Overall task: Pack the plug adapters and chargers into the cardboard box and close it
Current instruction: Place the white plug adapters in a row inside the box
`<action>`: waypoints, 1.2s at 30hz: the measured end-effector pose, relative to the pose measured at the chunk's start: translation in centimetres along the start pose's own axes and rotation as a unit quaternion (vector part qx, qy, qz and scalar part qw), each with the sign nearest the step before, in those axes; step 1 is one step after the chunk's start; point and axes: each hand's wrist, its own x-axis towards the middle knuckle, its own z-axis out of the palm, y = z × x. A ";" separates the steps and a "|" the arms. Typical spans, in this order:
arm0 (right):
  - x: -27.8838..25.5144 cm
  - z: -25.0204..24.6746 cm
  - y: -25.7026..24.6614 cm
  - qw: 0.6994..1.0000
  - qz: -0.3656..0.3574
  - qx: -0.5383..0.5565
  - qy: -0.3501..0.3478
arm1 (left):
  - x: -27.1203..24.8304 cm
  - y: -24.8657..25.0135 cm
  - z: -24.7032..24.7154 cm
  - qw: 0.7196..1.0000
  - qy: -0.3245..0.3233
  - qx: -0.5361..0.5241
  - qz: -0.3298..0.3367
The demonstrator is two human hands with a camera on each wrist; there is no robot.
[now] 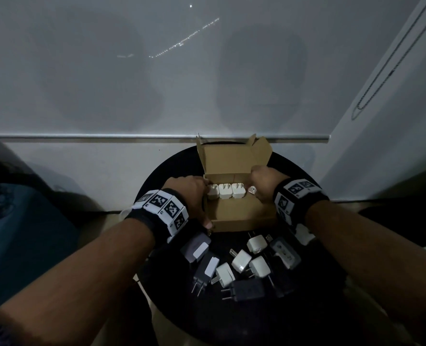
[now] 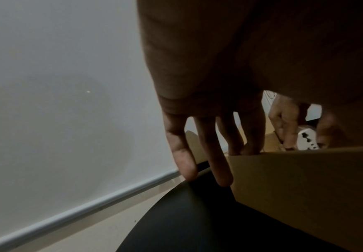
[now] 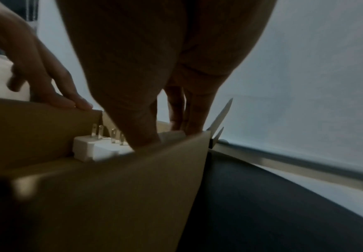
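Note:
An open cardboard box (image 1: pixel 241 218) stands on a round black table (image 1: pixel 231 320), its lid (image 1: pixel 231 158) upright at the back. Three white chargers (image 1: pixel 224 191) stand in a row inside, prongs up, also seen in the right wrist view (image 3: pixel 90 150). My right hand (image 1: pixel 255 186) pinches a fourth white charger (image 2: pixel 307 139) at the row's right end, low inside the box. My left hand (image 1: pixel 205 203) rests on the box's left wall (image 2: pixel 305 179) with straight fingers (image 2: pixel 184 153), fingertips by the leftmost charger. Several loose white chargers (image 1: pixel 241 260) and dark chargers (image 1: pixel 198 248) lie in front of the box.
A grey adapter (image 1: pixel 285 252) lies at the right of the loose pile. A pale wall with a metal rail (image 1: pixel 82 136) runs close behind the table. A blue object (image 1: pixel 20 233) sits low at the left. A bead chain (image 1: pixel 381 78) hangs at the right.

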 end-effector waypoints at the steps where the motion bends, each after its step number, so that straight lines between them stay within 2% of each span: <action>1: 0.2 0.2 -0.2 1.000 0.007 -0.005 -0.011 | 0.0 0.1 0.0 1.000 0.002 0.003 0.001; 5: 0.4 0.8 -0.9 0.999 0.006 -0.014 -0.050 | 0.0 0.2 -0.1 1.000 -0.003 0.008 -0.003; 11: 0.1 0.8 -1.1 1.000 0.001 0.020 -0.001 | 0.1 0.2 -0.3 1.000 -0.009 0.005 -0.002; 16: 0.2 1.4 -0.5 0.998 -0.006 0.068 0.003 | 0.1 0.2 -0.2 1.000 -0.008 0.015 -0.006; 20: 0.1 1.9 -0.1 0.998 -0.012 0.058 0.015 | 0.1 0.2 -0.2 1.000 -0.007 0.014 -0.008; 22: 0.1 2.2 0.1 0.999 -0.018 0.022 0.022 | 0.2 0.2 -0.1 1.000 -0.004 0.015 -0.008; 25: 0.4 2.5 0.5 0.992 -0.013 -0.118 0.049 | 0.2 0.2 -0.1 1.000 -0.003 0.016 -0.009; 28: 0.7 2.9 0.7 0.982 -0.006 -0.180 0.049 | 0.2 0.3 -0.2 1.000 -0.005 0.023 -0.006; 36: 1.5 2.1 0.2 0.979 0.018 -0.197 0.042 | 0.7 -0.1 0.1 1.000 0.000 0.019 -0.003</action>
